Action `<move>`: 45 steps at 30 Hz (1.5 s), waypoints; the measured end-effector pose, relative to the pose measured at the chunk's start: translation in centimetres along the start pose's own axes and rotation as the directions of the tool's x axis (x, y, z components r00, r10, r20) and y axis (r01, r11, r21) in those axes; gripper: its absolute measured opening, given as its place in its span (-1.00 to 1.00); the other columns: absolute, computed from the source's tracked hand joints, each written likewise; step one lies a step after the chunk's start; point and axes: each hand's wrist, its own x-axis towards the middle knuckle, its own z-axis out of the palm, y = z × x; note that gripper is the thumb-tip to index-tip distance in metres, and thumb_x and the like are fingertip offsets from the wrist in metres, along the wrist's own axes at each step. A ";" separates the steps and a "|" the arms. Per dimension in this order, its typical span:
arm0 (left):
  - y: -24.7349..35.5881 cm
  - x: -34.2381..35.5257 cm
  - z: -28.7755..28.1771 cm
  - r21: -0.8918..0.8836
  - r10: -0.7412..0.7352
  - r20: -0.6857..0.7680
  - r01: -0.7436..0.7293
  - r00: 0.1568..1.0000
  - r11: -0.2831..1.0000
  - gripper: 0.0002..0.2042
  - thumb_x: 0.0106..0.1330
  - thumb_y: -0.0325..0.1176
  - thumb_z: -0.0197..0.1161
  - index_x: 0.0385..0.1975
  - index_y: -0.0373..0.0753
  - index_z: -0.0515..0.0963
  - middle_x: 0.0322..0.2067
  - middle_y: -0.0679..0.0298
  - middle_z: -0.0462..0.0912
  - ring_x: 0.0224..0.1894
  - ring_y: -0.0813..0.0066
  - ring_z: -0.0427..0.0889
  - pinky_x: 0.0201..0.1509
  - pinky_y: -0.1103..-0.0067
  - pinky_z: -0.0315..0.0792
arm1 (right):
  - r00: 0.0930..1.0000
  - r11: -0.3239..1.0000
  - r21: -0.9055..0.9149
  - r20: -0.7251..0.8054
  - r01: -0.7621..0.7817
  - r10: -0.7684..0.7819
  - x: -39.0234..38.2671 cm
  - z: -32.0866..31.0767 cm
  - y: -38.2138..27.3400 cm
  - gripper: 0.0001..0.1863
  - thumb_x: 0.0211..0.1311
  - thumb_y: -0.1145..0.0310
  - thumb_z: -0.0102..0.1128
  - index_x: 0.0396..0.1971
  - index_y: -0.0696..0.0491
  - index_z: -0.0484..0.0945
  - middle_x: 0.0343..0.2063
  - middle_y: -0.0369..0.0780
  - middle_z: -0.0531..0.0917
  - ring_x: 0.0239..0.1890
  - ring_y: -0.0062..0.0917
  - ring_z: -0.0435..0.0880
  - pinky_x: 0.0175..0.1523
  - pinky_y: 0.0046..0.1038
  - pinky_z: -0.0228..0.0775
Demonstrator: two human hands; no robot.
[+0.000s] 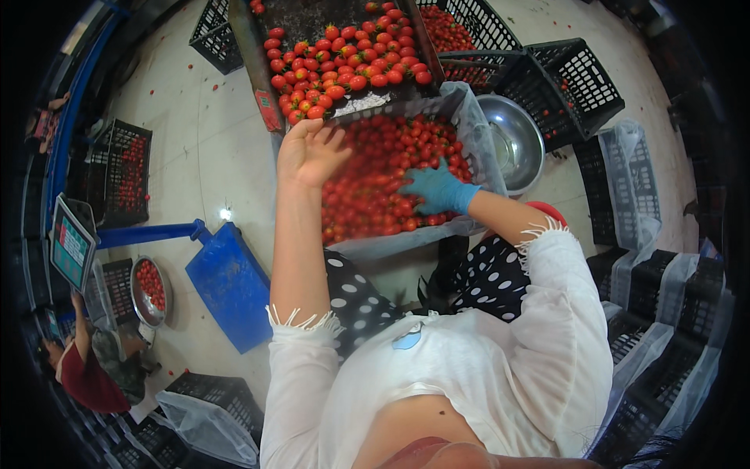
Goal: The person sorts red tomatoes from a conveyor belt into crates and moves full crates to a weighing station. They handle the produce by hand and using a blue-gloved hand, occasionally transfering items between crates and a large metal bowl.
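My bare left hand (314,153) is raised over the left side of a plastic-lined crate (483,133), palm up with its fingers apart and nothing in it. Just beyond it, cherry tomatoes (344,59) lie thickly on a dark sorting chute (301,22) whose low end meets the crate. Red cherry tomatoes (383,184) fill the crate, and those on its left side look blurred. My right hand (437,187), in a blue glove, rests on the tomatoes at the right with its fingers spread; its fingertips touch them, and I see none gripped.
A steel bowl (523,148) stands right of the crate, near black crates (582,86). To the left are a blue platform scale (230,285), a crate of tomatoes (129,176) and a steel bowl of tomatoes (151,289). Another person (94,367) sits at lower left.
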 end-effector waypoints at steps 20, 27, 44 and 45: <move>-0.1 -0.2 0.4 -0.005 0.016 -0.002 -0.016 1.000 1.000 -0.60 0.06 -0.46 0.10 -0.05 -0.29 0.27 0.22 0.12 0.10 0.30 0.02 -0.02 0.30 -0.01 -0.44 | 0.879 0.817 0.464 -0.151 -0.342 0.453 -7.8 -7.9 4.2 -0.60 0.06 0.29 0.13 -0.05 0.04 0.46 -0.27 -0.04 0.59 -0.20 -0.22 0.57 -0.09 -0.28 0.38; -0.2 0.1 0.4 -0.016 0.022 -0.021 -0.023 1.000 1.000 -0.63 0.07 -0.45 0.10 -0.07 -0.28 0.30 0.19 0.11 0.15 0.29 0.01 0.00 0.30 0.00 -0.44 | 0.963 0.924 0.371 -0.206 -0.087 0.174 -3.6 -3.0 2.8 -0.67 0.06 0.32 0.13 -0.12 0.03 0.52 -0.27 -0.08 0.60 -0.23 -0.27 0.58 -0.13 -0.36 0.41; -0.4 0.1 0.5 -0.026 0.018 -0.008 -0.018 1.000 1.000 -0.53 0.07 -0.44 0.09 0.03 -0.31 0.20 0.26 0.05 -0.01 0.32 0.00 -0.08 0.30 0.01 -0.44 | 0.993 0.924 0.369 -0.019 -0.098 0.113 -3.8 -6.9 -2.6 -0.50 0.06 0.12 0.14 0.02 0.00 0.42 -0.10 -0.10 0.52 -0.07 -0.28 0.51 0.01 -0.35 0.34; -0.4 0.1 0.5 -0.011 0.006 0.010 -0.006 1.000 1.000 -0.57 0.07 -0.43 0.09 -0.02 -0.29 0.23 0.24 0.06 0.02 0.32 0.00 -0.07 0.30 0.01 -0.44 | 0.981 0.938 0.348 -0.183 0.003 0.065 -6.2 -8.0 -0.9 -0.51 0.11 0.13 0.12 0.03 0.02 0.40 -0.18 -0.04 0.53 -0.16 -0.22 0.54 -0.05 -0.31 0.37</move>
